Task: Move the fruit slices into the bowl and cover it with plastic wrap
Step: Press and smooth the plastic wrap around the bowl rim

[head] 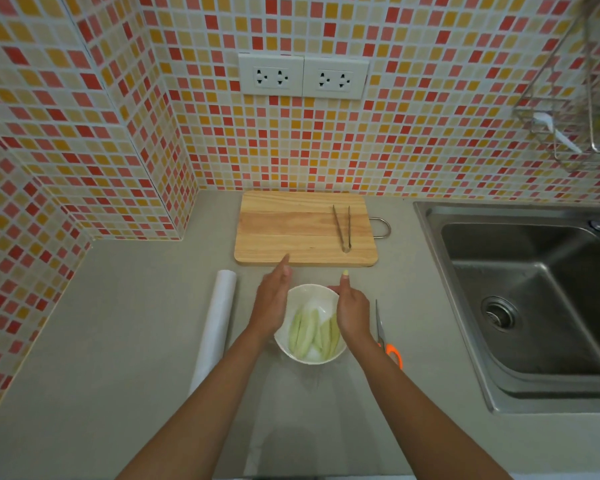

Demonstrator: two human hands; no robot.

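Observation:
A white bowl (309, 289) stands on the grey counter in front of me, with several pale green fruit slices (305, 330) lying in it. A thin clear sheet of plastic wrap (291, 410) seems to lie over the bowl and trail toward me on the counter; its edges are faint. My left hand (272, 299) is flat, fingers straight, pressed against the bowl's left side. My right hand (352, 310) curls over the right rim with the thumb pointing away from me.
The roll of plastic wrap (215, 323) lies left of the bowl. Orange-handled scissors (390, 348) lie to its right. Behind it is a wooden cutting board (291, 230) with metal tongs (343, 230). A steel sink (534, 306) is at the right, under a wire rack (575, 116).

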